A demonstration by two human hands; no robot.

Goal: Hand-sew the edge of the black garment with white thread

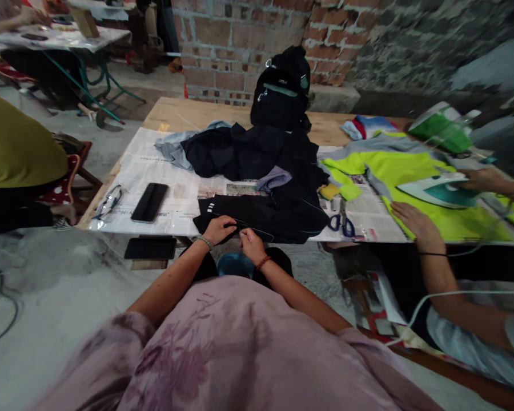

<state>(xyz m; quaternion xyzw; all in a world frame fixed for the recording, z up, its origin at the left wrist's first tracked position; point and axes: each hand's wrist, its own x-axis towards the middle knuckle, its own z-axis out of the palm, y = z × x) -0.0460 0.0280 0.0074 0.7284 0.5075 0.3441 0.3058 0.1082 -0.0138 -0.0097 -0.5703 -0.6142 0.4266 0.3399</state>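
Observation:
A black garment (261, 212) with small white stripes near one end lies along the front edge of the table. My left hand (217, 230) is closed on its near edge, thumb and fingers pressed together on the cloth. Just to the right, my right hand (252, 246) makes a pinch close to the same edge. What sits between its fingertips is too small to make out. Behind the garment is a heap of dark navy cloth (235, 149), with a greyish-purple piece (274, 178) showing at its front. Dark blue-handled scissors (342, 224) lie right of the black garment.
Newspaper covers the table (171, 171), holding a phone (149, 202) and glasses (109, 201). Another phone (149, 248) lies lower down. A black backpack (280, 94) stands behind. At right, a co-worker's hands press a neon-yellow garment (381, 162) with an iron (437, 189); its cord hangs nearby.

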